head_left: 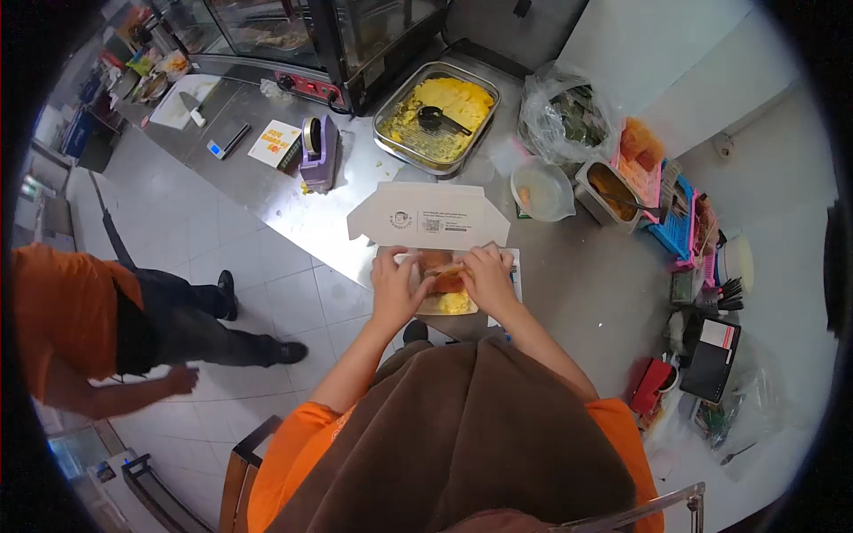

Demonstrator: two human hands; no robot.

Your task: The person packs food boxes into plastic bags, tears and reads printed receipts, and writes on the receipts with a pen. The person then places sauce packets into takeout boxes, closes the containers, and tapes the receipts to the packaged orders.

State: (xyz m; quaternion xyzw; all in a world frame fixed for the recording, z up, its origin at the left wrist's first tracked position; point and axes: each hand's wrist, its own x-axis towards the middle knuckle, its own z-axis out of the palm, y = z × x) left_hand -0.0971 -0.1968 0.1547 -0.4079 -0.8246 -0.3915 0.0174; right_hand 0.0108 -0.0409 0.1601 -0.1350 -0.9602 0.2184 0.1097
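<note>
A white cardboard takeaway box lies on the steel counter before me, its printed lid [431,216] folded back away from me. Inside are a reddish-brown food piece [447,282], apparently in clear film, and a yellow crumbly mound [454,304] at the near side. My left hand [397,282] is closed on the left side of the reddish-brown piece, thumb inward. From the right, my right hand [490,282] grips the same piece, fingers curled. Both hands hide part of the box's rim and contents.
Beyond the lid, a steel tray [388,147] holds yellow food and a black ladle [431,118]. A purple tape dispenser [320,160] stands left; a clear bowl [542,191] and a sauce pan [613,191] stand right. A person in orange [75,311] is at far left.
</note>
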